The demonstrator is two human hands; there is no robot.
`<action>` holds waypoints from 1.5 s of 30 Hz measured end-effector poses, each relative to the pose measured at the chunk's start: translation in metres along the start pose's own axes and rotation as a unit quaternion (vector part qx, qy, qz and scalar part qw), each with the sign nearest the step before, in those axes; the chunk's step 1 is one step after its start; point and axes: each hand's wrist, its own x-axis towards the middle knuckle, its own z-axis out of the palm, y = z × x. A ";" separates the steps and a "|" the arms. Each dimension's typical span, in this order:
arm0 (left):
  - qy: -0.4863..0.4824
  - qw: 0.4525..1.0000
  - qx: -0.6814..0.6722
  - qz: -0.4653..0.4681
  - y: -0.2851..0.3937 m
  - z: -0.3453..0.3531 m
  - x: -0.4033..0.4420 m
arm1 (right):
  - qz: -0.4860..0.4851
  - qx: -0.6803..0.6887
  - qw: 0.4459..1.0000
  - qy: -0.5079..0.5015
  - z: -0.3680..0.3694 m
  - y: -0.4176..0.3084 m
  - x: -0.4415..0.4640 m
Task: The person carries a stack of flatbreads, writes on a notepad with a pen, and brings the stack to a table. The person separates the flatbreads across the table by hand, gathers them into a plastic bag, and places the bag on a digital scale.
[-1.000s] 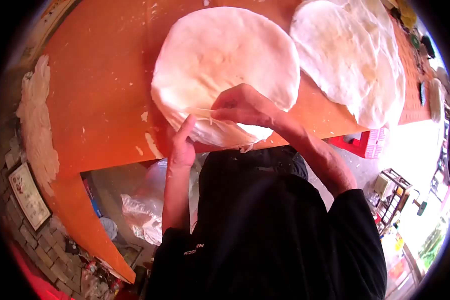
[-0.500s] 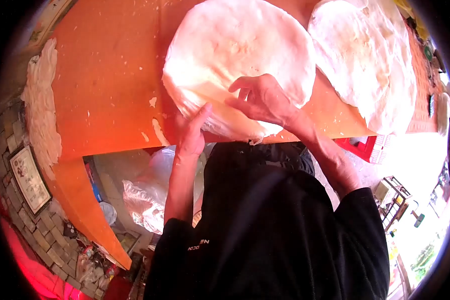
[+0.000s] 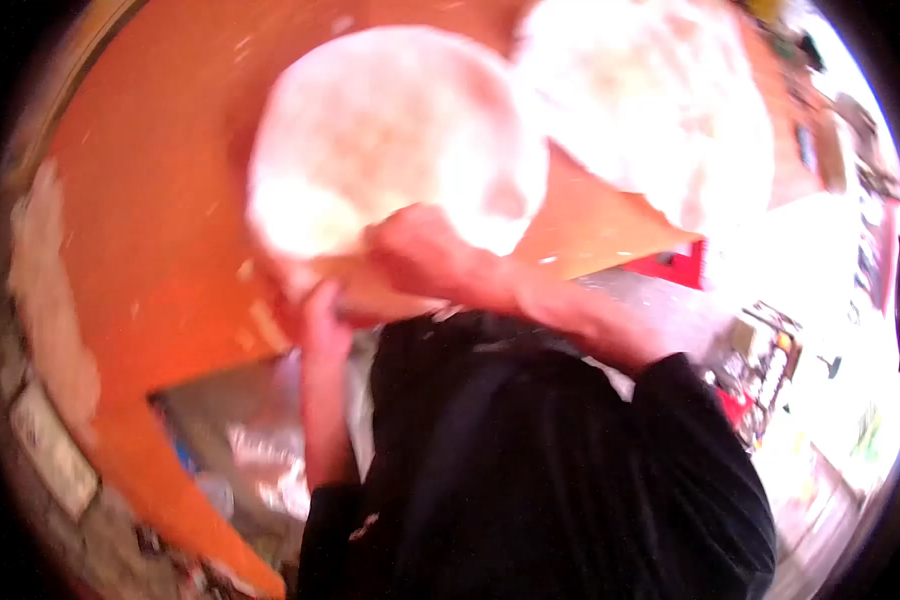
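A large round, pale, dough-like sheet (image 3: 390, 130) lies on the orange table at its front edge. My left hand (image 3: 322, 318) is at the sheet's near left edge, with the thumb pointing up; motion smears its fingers. My right hand (image 3: 420, 250) lies over the near part of the sheet, its fingertips blurred and turned toward the left hand. What either hand grips cannot be made out. To the right of the round sheet lie more pale, wrinkled sheets (image 3: 660, 110).
The orange table (image 3: 150, 230) has a whitish strip (image 3: 55, 290) along its left edge. Below the tabletop are a clear plastic bag (image 3: 275, 460) and a red crate (image 3: 675, 265). A wire rack (image 3: 770, 360) stands at the lower right.
The view has shifted and blurred, so the sheets appear farther left. My right hand, with thumb and fingers apart half a second ago, is now nearer my left hand over the sheet's near edge.
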 end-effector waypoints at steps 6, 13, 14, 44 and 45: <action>-0.072 0.993 -0.056 0.073 -0.024 -0.057 0.032 | 0.065 0.274 0.959 0.045 -0.129 0.066 0.007; -0.111 0.968 0.019 0.223 0.010 0.016 -0.003 | 0.165 0.070 0.937 0.300 -0.368 0.132 -0.069; -0.100 0.983 -0.016 0.154 -0.007 -0.017 0.013 | 0.165 0.067 0.935 0.306 -0.403 0.148 -0.083; -0.135 0.984 -0.009 0.119 0.038 0.049 -0.021 | 0.050 0.275 0.949 -0.142 -0.064 0.008 0.022; -0.133 0.981 0.017 0.139 0.035 0.042 -0.018 | 0.101 0.267 0.941 -0.180 -0.073 0.004 0.026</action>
